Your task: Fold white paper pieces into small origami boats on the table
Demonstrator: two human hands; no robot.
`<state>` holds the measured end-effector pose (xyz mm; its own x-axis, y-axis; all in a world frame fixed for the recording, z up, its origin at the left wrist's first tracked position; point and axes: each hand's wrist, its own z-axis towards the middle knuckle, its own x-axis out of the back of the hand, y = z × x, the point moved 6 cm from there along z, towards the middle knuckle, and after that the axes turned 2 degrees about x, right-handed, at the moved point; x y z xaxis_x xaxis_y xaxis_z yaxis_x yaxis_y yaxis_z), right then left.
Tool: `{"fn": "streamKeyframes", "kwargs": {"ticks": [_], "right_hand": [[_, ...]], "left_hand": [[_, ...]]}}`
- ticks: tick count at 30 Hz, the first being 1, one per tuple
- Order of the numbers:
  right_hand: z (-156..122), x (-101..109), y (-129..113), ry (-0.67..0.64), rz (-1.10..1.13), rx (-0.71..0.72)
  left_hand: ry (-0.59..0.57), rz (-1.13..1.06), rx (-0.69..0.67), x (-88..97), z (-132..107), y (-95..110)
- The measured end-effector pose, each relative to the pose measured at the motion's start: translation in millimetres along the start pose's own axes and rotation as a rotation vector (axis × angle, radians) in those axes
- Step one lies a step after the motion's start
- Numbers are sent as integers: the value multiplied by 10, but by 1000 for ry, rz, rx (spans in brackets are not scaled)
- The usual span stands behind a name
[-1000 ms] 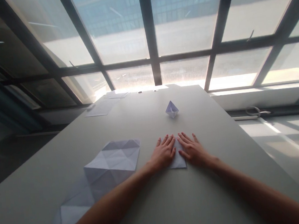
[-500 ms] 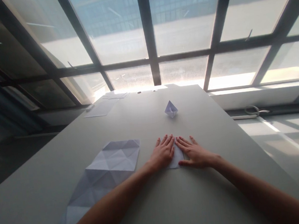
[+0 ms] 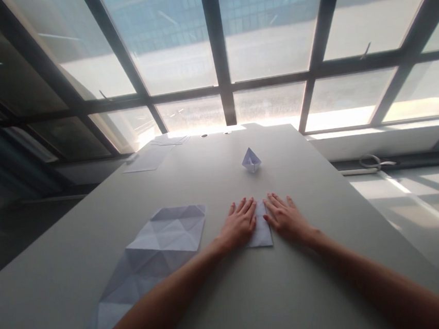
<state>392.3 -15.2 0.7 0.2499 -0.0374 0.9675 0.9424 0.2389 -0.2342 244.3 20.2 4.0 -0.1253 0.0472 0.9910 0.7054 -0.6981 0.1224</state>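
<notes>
A small folded sheet of paper (image 3: 262,235) lies flat on the white table, partly covered by my hands. My left hand (image 3: 240,224) is spread flat over its left side, fingers pointing away from me. At the right edge of the paper rests my right hand (image 3: 287,218), its fingers stretched out and its fingertips at or just beside that edge. Beyond them stands a small folded paper boat (image 3: 251,161). To the left, a larger creased sheet of paper (image 3: 154,253) lies partly unfolded, with my left forearm over its near edge.
Flat sheets of paper (image 3: 151,158) lie at the far left of the white table (image 3: 213,180). Large windows (image 3: 177,44) rise behind it. On the right, a coiled cable (image 3: 370,161) lies by the sill beyond the table's edge.
My right hand has slid a little right and away from me, uncovering more of the folded paper's right side. The left hand stays in place.
</notes>
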Motion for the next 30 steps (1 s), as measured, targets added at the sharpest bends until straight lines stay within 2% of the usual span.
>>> {"fn": "streamKeyframes", "kwargs": {"ticks": [11,16,22,30], "right_hand": [[-93,101,-185,-112,36,310],[-141,135,-238,-142,75,368],[-126,124,-236,-135,81,335],[-60,43,-200,-85,27,184]], "left_hand": [[-7,-23,15,37,-7,5],[-12,-30,21,36,-3,3],[-5,-29,19,29,1,4],[-14,-37,15,20,4,-5]]}}
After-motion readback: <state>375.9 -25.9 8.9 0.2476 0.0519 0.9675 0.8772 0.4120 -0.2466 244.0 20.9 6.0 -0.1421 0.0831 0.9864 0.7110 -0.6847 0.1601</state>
